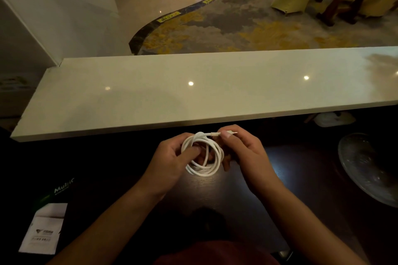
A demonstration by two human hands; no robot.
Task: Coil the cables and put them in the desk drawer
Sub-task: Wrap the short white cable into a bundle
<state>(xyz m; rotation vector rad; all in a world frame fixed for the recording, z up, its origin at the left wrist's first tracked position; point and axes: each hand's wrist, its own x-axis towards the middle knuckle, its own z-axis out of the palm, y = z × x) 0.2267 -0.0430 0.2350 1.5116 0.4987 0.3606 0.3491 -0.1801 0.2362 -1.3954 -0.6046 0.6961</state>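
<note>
At lower centre of the frame, below the pale stone counter (pixel 193 92), the coiled white round cable (pixel 203 155) sits between both hands: left hand (pixel 172 157) pinches the loops, right hand (pixel 243 148) pinches its plug end.

**White cable coiled between two hands**

Over a dark desk (pixel 290 178), the left hand (pixel 172 157) grips a coiled white cable (pixel 203 155); the right hand (pixel 243 148) pinches its connector end at the coil's one o'clock. A pale counter (pixel 193 92) lies at twelve, a glass dish (pixel 366 168) at three, a paper sheet (pixel 43 228) at eight.
</note>
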